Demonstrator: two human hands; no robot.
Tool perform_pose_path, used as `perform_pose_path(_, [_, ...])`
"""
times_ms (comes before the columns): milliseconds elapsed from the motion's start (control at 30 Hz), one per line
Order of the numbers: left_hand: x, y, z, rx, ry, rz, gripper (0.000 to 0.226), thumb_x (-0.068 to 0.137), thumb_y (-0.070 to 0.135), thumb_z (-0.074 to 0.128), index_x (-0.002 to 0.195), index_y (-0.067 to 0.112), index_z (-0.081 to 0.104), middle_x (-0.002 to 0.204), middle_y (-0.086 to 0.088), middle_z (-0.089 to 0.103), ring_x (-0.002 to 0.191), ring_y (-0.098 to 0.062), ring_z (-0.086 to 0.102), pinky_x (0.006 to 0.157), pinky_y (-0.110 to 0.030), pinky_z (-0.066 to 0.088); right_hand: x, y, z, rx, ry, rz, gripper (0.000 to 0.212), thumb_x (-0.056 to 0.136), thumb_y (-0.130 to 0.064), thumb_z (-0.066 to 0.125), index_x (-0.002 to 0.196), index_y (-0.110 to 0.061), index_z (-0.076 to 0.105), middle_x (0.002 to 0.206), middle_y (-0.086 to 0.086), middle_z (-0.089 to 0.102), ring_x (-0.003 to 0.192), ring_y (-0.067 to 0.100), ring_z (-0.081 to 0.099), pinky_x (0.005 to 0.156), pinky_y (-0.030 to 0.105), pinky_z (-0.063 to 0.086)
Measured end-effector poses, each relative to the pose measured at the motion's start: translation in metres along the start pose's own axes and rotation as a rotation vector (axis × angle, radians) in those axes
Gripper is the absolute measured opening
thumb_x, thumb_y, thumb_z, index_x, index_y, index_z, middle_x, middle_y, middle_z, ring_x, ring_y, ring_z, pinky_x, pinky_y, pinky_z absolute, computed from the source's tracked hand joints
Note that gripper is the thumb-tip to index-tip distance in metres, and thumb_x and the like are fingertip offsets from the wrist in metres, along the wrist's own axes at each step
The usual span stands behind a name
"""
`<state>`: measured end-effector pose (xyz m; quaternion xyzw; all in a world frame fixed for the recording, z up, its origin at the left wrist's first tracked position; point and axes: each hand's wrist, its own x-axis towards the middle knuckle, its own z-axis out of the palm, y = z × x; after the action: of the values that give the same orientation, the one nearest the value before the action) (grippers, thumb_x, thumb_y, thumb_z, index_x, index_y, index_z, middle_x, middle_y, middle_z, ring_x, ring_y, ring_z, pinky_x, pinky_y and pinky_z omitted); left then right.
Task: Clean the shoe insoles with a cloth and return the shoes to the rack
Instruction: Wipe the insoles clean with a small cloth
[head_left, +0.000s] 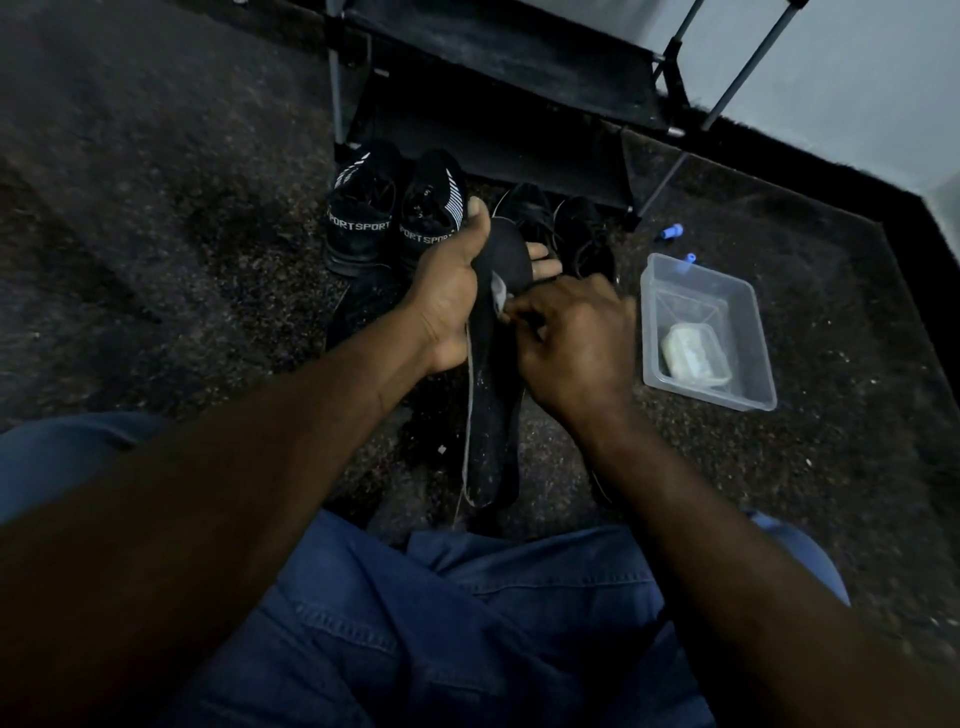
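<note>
Left hand (448, 291) gripping the black insole (493, 426) before the rack (498, 57), right hand (574, 345) pinching a pale cloth (498, 294) against it

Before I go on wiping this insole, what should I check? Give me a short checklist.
1. The left hand grips the insole: ok.
2. The right hand pinches the cloth against the insole: ok.
3. The insole is wiped clean: not ok, pale specks on its lower part.
4. The shoes are on the rack: not ok, they stand on the floor before it.
5. Water in the tub: cannot tell.
</note>
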<state>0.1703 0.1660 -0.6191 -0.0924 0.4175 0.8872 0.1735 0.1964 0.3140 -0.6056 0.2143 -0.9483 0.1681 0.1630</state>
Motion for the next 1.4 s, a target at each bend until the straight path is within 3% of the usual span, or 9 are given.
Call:
perform_pose_path(133, [0.0,-0.009,0.005,0.048,0.038,-0.011,0.074,0.101,0.069,0.04,0.119,0.001,0.064,0.126,-0.018,0.069,0.115,-0.033,0.068,0.09,-0.045,0.059,0.028,0.003,-0.006,-0.023,0.098,0.07,0.021,0.085,-0.029,0.057,0.091,-0.028,0.077,0.09,-0.005,0.071,0.092,0.027,0.059,0.081,0.045,0.047])
perform_pose_path(233, [-0.001,-0.012,0.005,0.038,0.02,-0.021,0.074,0.1,0.069,0.043,0.131,0.006,0.067,0.128,-0.02,0.07,0.119,-0.035,0.068,0.1,-0.047,0.055,0.036,0.002,-0.005,0.011,0.114,0.033,0.024,0.086,-0.029,0.055,0.093,-0.027,0.078,0.092,-0.003,0.071,0.09,0.029,0.06,0.08,0.047,0.048])
perform_pose_path(633, [0.0,-0.012,0.003,-0.039,-0.003,0.0,0.085,0.105,0.066,0.026,0.135,-0.007,0.057,0.13,-0.025,0.068,0.119,-0.035,0.068,0.099,-0.046,0.057,-0.023,0.003,0.012,0.125,0.096,-0.035,0.013,0.083,-0.018,0.073,0.093,-0.022,0.08,0.092,-0.003,0.074,0.086,0.025,0.061,0.076,0.039,0.05])
perform_pose_path(700, [-0.001,-0.008,0.004,-0.083,-0.024,0.002,0.086,0.104,0.067,0.025,0.139,-0.007,0.053,0.134,-0.025,0.066,0.119,-0.039,0.068,0.094,-0.047,0.06,-0.024,0.003,0.008,0.365,0.088,0.091,0.01,0.086,-0.016,0.077,0.093,-0.021,0.081,0.092,-0.007,0.077,0.087,0.016,0.067,0.082,0.037,0.054])
perform_pose_path(767, [-0.003,-0.002,0.003,-0.077,-0.048,0.018,0.086,0.104,0.067,0.023,0.14,-0.005,0.052,0.135,-0.023,0.065,0.12,-0.04,0.067,0.094,-0.049,0.059,-0.025,0.003,0.001,0.771,0.09,0.4,0.012,0.089,-0.01,0.078,0.098,-0.017,0.079,0.091,-0.005,0.078,0.086,0.009,0.07,0.086,0.035,0.059])
perform_pose_path(867, [-0.003,0.0,0.002,-0.053,-0.049,0.055,0.085,0.105,0.066,0.022,0.139,-0.005,0.053,0.133,-0.023,0.066,0.122,-0.038,0.066,0.101,-0.049,0.055,-0.033,0.006,-0.004,1.12,0.103,0.665,0.014,0.091,-0.001,0.074,0.101,-0.011,0.075,0.087,0.0,0.075,0.08,0.007,0.068,0.078,0.024,0.057])
perform_pose_path(1067, [-0.002,0.001,0.003,-0.104,-0.101,0.037,0.087,0.104,0.067,0.019,0.141,-0.006,0.05,0.137,-0.025,0.063,0.124,-0.04,0.065,0.094,-0.043,0.059,-0.052,0.009,0.008,1.129,0.028,0.775,0.008,0.091,-0.009,0.076,0.098,-0.013,0.076,0.089,0.002,0.076,0.082,0.009,0.067,0.078,0.026,0.054])
perform_pose_path(1233, [-0.006,0.005,0.004,-0.133,-0.112,0.039,0.084,0.105,0.065,0.019,0.142,-0.005,0.049,0.141,-0.025,0.061,0.126,-0.039,0.064,0.094,-0.041,0.06,-0.048,0.002,0.007,1.247,-0.058,0.8,0.007,0.095,-0.009,0.071,0.102,-0.008,0.071,0.076,0.0,0.07,0.065,0.012,0.061,0.063,0.029,0.054])
perform_pose_path(1400, [-0.008,0.0,0.008,0.042,-0.066,0.007,0.081,0.103,0.069,0.029,0.143,0.003,0.055,0.137,-0.022,0.064,0.127,-0.038,0.062,0.102,-0.046,0.054,-0.036,-0.001,0.009,1.329,0.111,0.917,0.008,0.094,-0.003,0.07,0.102,-0.005,0.07,0.085,0.008,0.07,0.073,0.014,0.063,0.077,0.035,0.052])
